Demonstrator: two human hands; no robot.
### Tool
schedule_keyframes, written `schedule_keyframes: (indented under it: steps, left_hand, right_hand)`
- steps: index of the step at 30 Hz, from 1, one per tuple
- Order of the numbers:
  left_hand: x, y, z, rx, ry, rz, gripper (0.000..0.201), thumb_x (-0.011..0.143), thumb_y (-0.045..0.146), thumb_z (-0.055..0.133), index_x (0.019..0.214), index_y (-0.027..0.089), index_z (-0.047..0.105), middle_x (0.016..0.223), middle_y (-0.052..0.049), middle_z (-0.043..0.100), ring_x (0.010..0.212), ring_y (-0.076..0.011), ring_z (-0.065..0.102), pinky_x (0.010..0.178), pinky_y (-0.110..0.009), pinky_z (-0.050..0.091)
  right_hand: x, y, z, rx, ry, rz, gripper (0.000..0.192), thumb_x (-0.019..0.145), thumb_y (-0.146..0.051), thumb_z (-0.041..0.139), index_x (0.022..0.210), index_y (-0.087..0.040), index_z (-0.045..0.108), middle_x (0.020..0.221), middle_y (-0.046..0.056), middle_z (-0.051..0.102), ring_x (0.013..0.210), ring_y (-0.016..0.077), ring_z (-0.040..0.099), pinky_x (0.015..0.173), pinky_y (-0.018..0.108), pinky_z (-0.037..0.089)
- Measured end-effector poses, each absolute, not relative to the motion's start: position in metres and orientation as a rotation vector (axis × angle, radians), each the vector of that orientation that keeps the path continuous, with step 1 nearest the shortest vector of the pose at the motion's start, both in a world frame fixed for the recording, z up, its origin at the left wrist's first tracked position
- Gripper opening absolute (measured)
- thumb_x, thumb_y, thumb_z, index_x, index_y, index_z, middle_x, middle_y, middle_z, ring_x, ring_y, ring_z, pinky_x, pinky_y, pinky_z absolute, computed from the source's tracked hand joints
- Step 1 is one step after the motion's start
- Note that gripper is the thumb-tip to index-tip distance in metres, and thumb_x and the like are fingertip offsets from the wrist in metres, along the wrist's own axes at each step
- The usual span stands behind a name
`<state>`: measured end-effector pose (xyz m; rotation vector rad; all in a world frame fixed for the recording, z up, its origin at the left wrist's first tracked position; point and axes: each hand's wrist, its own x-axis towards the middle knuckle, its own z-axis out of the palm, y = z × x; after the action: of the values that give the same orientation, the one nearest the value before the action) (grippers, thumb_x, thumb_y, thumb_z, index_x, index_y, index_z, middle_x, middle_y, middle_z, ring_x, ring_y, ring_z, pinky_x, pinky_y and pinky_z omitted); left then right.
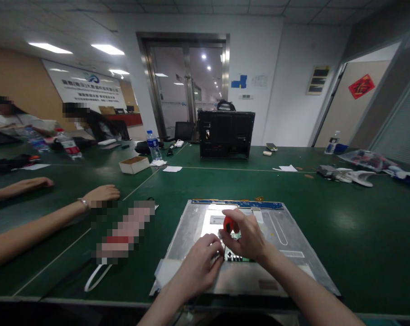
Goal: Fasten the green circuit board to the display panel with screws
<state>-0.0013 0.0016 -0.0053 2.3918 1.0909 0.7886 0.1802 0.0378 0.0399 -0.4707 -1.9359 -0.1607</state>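
Right hand [251,236]: fingers curled round orange handle [228,224]. Left hand [205,260]: fingers bent, hold unclear. Beneath fingers: circuit board [234,257] on panel [240,275]; work seemingly midway, remainder unclear.

Metal panel [295,235]: broad, silver-grey, thin; lies flat, long edges running left to right, glare on its face left of the middle; blue circuit strip [221,203] set along the panel's far edge, yellowish bits showing beside it; pale flat cable [258,215] reaching from the strip onto the panel, right of its middle; green circuit board [237,259] near the panel's middle, partly covered, row of dark and silvery parts showing; red-orange handle [226,221], dark patch on its side, held above the panel's middle in the right hand [248,234], lower end hidden; left hand [204,258] over the panel, fingers bunched beside the board's left end, contact unclear.
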Motion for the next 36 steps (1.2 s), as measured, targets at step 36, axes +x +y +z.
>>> schedule_keyframes:
  steps: [36]
  left_hand:
    - [0.002, -0.002, 0.006, 2.411, 1.078, 0.747, 0.016, 0.088, 0.011, 0.049, 0.092, 0.018, 0.063, 0.098, -0.008, 0.061, 0.092, -0.0234, 0.058, 0.081, -0.036, 0.048]
  right_hand:
    - [0.187, 0.034, 0.048, -0.427, -1.958, -0.048, 0.047, 0.088, -0.014, 0.046, 0.135, -0.016, 0.043, 0.083, 0.002, 0.064, 0.064, 0.0128, 0.058, 0.055, 0.023, 0.049]
